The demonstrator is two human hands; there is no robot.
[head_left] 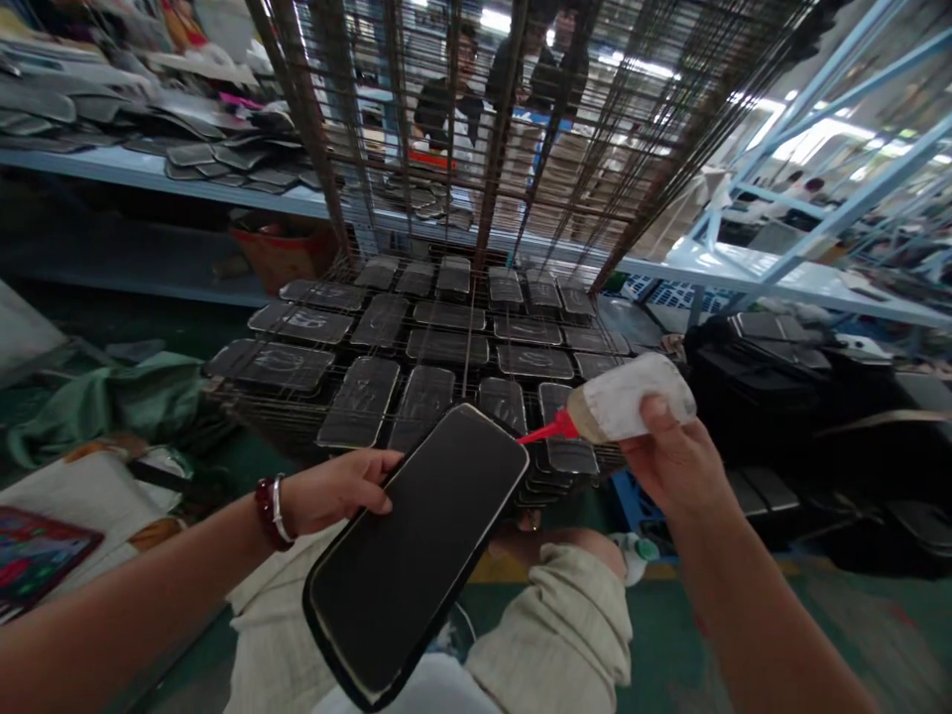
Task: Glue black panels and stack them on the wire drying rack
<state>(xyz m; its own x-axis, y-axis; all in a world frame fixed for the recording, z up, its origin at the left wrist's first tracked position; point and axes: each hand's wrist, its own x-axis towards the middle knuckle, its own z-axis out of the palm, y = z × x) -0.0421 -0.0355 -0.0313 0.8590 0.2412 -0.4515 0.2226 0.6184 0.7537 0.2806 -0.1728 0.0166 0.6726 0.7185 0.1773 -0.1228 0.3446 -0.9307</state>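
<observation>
My left hand [343,493] grips the left edge of a black padded panel [423,545], thumb on top. The panel is long with rounded corners and a pale line along its rim, and it is tilted over my lap. In my right hand [673,456] is a white squeeze bottle [629,397] lying nearly level. Its red nozzle [546,428] points left, and the tip is at the panel's upper right corner; whether it touches I cannot tell. Beyond, similar dark panels [364,397] lie in rows on a wire rack [465,347].
Raised wire shelves [483,149] stand behind the rows. A blue bench [245,193] at left carries stacked dark pieces, with a red-rimmed bin [287,253] below. Black bags [773,397] are piled at right. Green cloth [111,407] lies at left. Several people are visible in the background.
</observation>
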